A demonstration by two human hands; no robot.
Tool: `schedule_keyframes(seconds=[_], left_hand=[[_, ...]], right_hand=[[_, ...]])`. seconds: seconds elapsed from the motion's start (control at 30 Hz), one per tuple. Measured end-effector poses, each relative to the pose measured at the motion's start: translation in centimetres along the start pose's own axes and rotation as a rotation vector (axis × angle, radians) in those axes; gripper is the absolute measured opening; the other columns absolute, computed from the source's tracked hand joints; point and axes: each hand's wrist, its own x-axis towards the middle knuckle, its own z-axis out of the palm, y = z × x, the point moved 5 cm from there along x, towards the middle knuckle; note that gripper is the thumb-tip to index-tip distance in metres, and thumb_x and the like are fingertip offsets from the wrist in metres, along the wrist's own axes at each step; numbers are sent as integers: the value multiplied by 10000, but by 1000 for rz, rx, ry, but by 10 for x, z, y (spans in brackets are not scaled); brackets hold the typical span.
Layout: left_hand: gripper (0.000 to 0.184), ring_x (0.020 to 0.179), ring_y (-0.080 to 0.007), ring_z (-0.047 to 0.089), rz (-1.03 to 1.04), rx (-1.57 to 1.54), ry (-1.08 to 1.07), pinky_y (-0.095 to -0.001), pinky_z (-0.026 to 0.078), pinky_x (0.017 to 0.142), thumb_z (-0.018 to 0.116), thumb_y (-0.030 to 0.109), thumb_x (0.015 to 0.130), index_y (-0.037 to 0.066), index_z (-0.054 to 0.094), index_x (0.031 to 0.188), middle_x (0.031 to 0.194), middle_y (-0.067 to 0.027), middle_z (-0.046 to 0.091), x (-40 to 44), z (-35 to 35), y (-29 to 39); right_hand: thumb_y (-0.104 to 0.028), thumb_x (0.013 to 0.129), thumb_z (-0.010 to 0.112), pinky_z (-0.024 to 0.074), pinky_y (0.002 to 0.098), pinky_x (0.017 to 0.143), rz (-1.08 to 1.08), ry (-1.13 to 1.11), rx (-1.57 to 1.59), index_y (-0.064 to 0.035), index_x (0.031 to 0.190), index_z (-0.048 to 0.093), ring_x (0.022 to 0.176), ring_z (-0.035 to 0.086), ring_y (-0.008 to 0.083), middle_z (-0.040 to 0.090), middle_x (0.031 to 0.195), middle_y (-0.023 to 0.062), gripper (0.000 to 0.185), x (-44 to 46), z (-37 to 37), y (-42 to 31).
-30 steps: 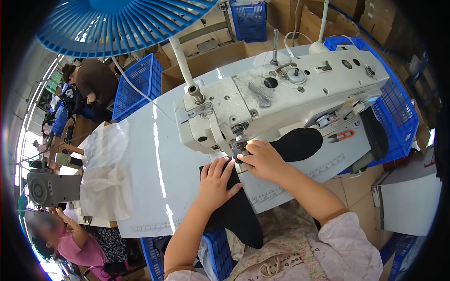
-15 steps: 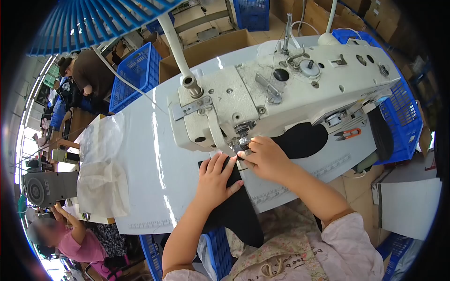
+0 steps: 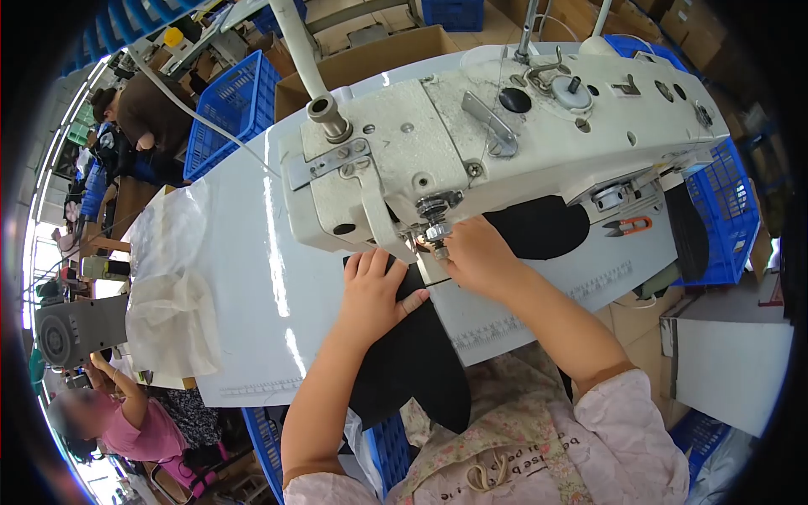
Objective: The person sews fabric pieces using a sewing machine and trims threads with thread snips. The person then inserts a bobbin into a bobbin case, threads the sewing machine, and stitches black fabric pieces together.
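My left hand (image 3: 368, 295) lies flat on a black fabric piece (image 3: 412, 362), fingers stretched toward the needle area and thumb out to the side. The fabric hangs over the table's front edge toward my lap. My right hand (image 3: 480, 255) is at the needle end of a white sewing machine (image 3: 379, 151), close beside its metal tension knob (image 3: 436, 231). Its fingers are curled in, and the tips are partly hidden by the machine; what they hold, if anything, cannot be made out. Another black piece (image 3: 543, 227) lies under the machine arm, behind my right hand.
Orange-handled thread snips (image 3: 629, 225) lie right of the machine arm. Translucent sheeting (image 3: 172, 295) covers the table's left end. Blue crates (image 3: 728, 210) stand right and behind. Two people sit at the left, one in a pink top (image 3: 147, 433). A ruler strip (image 3: 547, 307) runs along the front edge.
The view has shifted slightly. My right fingertips have moved from just below the tension knob to beside and behind it. My left hand stays flat on the fabric, its fingers slightly farther from the right hand.
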Motion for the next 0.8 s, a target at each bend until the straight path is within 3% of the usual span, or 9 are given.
schedule_keyframes(seconds=[0.07, 0.13, 0.8], left_hand=[[505, 1067, -362, 515, 3, -3, 11, -477, 345, 986, 655, 513, 827, 45, 625, 1017, 1085, -183, 554, 1, -1, -2], [688, 1229, -477, 419, -85, -78, -176, -525, 295, 1066, 618, 572, 842, 73, 547, 1311, 1325, -285, 464, 1, 7, -8], [669, 1136, -496, 458, -36, -72, -138, -533, 326, 1023, 646, 562, 820, 61, 559, 1254, 1241, -278, 487, 4, 6, -9]], right_hand=[[-80, 752, 655, 463, 404, 821, 5, -6, -13, -77, 843, 664, 875, 594, 255, 609, 826, 55, 92, 0, 0, 0], [-78, 753, 655, 462, 402, 820, 6, -10, -24, -79, 852, 668, 870, 597, 252, 612, 822, 52, 100, 0, 1, 1], [-74, 768, 642, 453, 391, 842, 29, -64, -31, -98, 916, 691, 906, 599, 239, 623, 858, 39, 158, -1, 7, 8]])
